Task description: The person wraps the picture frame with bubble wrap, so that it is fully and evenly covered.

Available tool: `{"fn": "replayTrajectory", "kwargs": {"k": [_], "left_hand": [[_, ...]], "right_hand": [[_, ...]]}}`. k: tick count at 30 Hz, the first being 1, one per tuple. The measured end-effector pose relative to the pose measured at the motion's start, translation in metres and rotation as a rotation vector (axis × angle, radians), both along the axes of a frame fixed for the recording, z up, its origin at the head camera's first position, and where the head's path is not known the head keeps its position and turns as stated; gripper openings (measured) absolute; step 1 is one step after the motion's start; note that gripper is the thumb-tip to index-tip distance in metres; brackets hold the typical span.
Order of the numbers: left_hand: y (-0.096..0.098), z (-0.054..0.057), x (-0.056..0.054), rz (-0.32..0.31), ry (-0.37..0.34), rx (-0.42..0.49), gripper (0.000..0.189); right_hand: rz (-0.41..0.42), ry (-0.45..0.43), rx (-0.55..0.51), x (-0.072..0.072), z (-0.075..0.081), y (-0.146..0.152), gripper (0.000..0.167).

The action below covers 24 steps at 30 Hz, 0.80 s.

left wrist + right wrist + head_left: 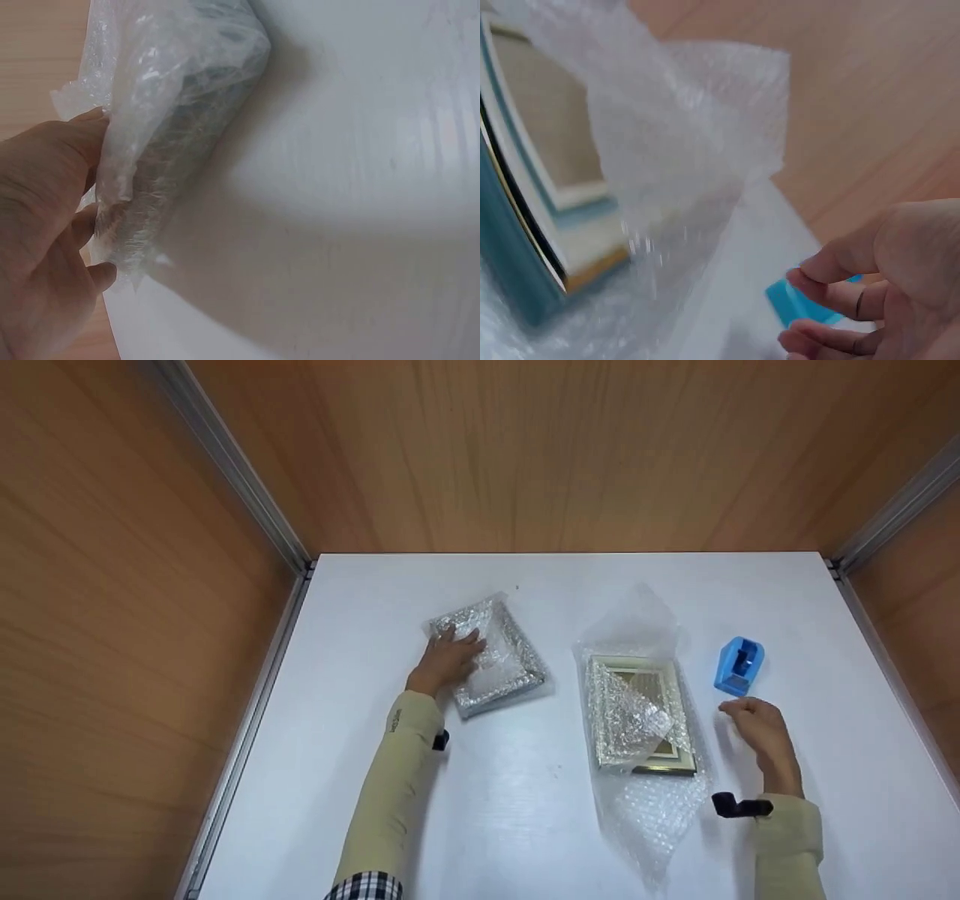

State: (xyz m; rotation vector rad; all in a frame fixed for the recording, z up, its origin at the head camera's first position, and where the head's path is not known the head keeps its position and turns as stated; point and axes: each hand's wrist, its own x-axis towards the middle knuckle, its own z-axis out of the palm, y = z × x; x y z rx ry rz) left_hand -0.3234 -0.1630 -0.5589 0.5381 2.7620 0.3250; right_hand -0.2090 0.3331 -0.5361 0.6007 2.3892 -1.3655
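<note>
A flat package in bubble wrap [495,660] lies left of centre on the white table. My left hand [448,660] rests on its left part with the fingers spread, and in the left wrist view the fingertips touch the crinkled wrap [165,112]. At right, a picture frame [664,769] with a cream and gold border lies on another sheet of bubble wrap [652,810], partly covered by a folded corner. My right hand [761,731] hovers right of it, thumb and index fingertips together. I cannot tell whether anything thin is between them. A blue tape dispenser [739,666] stands just beyond.
Wooden panels [525,457] rise behind the table [360,607] and at both sides, with metal rails [247,495] at the corners. The loose wrap extends in front of and behind the right-hand frame.
</note>
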Motion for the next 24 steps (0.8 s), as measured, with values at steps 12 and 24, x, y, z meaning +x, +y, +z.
{"fn": "replayTrajectory", "kwargs": {"k": [12, 24], "left_hand": [[0.004, 0.003, 0.003, 0.041, -0.029, 0.034, 0.05], [0.003, 0.002, 0.003, 0.077, -0.045, 0.015, 0.052]], "right_hand": [[0.163, 0.474, -0.196, -0.024, 0.032, -0.134, 0.032], [0.104, 0.336, -0.299, -0.061, 0.007, -0.252, 0.028]]}}
